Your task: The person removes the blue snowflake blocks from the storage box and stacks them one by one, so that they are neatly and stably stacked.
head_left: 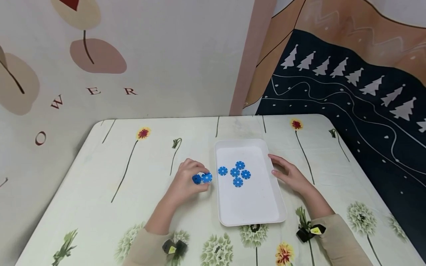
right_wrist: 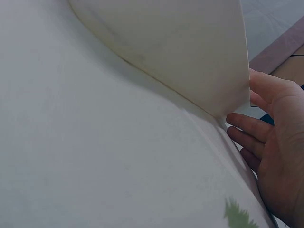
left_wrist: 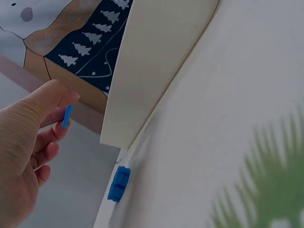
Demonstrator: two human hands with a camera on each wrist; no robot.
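Left hand (head_left: 186, 181), at the centre of the head frame, pinches one blue disc (head_left: 207, 177) at its edge between thumb and fingertips, just outside the tray's left side; in the left wrist view the disc shows edge-on and thin. It looks like light, stiff plastic, perhaps a little slippery, hard to break in ordinary handling but likely to bend little; the notched rim seems the best hold, with thumb and finger on opposite sides and the face left free. Beside it in the head frame is a thicker blue piece (head_left: 196, 179), perhaps several discs put together, which in the left wrist view sits on the table (head_left: 100, 166), low and left of centre. Right hand (head_left: 294, 177) is loose, its fingers fairly straight, touching the tray's right rim near the upper corner and grasping nothing. Right of centre lies the white tray (head_left: 253, 207), shallow and rectangular, apparently rigid and light enough to slide if pushed. Five discs lie in its upper half: four clustered close, whether linked I cannot tell, and one apart to the left.
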